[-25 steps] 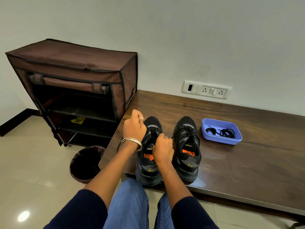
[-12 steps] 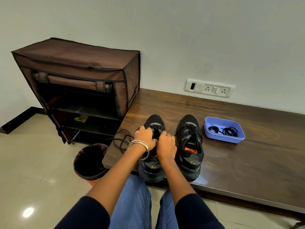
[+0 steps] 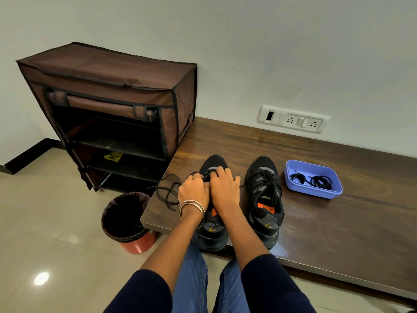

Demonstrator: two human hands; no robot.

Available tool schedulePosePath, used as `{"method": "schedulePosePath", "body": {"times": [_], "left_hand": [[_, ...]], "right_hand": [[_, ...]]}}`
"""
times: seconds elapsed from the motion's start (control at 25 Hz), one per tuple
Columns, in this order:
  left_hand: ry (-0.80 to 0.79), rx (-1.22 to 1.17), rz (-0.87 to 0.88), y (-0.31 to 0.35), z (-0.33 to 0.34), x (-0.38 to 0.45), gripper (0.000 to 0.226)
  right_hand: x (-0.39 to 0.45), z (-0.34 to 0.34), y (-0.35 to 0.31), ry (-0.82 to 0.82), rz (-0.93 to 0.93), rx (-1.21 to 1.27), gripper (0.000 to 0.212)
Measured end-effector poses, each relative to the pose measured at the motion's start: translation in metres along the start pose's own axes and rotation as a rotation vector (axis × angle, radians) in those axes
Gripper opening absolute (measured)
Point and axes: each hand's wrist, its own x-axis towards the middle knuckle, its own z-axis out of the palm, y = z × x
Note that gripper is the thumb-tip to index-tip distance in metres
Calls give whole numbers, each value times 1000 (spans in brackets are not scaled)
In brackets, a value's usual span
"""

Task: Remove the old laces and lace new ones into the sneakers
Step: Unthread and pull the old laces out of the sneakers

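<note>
Head view: dark brown wooden desk [image 3: 316, 222] carries both black sneakers. Right black sneaker [image 3: 265, 199] fully laced with its old lace, untouched. Left black sneaker [image 3: 212, 227] mid-unlacing: loose black old lace [image 3: 168, 192] trails left onto the desk. Left hand [image 3: 194, 190] and right hand [image 3: 223, 185] both pinch lace at the lower eyelets. Coiled black new laces [image 3: 319, 180] wait in the lilac plastic tray [image 3: 316, 194]. Relacing not started; early stage, I judge.

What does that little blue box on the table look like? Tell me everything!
The blue box is a small, shallow tray, lavender-blue, plastic by its look, with rounded corners and no lid. It sits flat on the dark wooden table, to the right of the sneakers and apart from them. Inside lie coiled black laces. No hand touches it.
</note>
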Motion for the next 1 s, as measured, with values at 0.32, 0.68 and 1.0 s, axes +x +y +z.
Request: {"method": "schedulePosePath", "body": {"times": [0.32, 0.68, 1.0], "left_hand": [[77, -148, -119, -2, 1, -5, 28], [85, -151, -121, -2, 2, -7, 25], [88, -162, -121, -5, 3, -7, 25]], "right_hand": [[3, -1, 5, 177, 322, 380, 20], [8, -17, 20, 173, 784, 1048, 25], [11, -23, 0, -148, 115, 130, 8]]}}
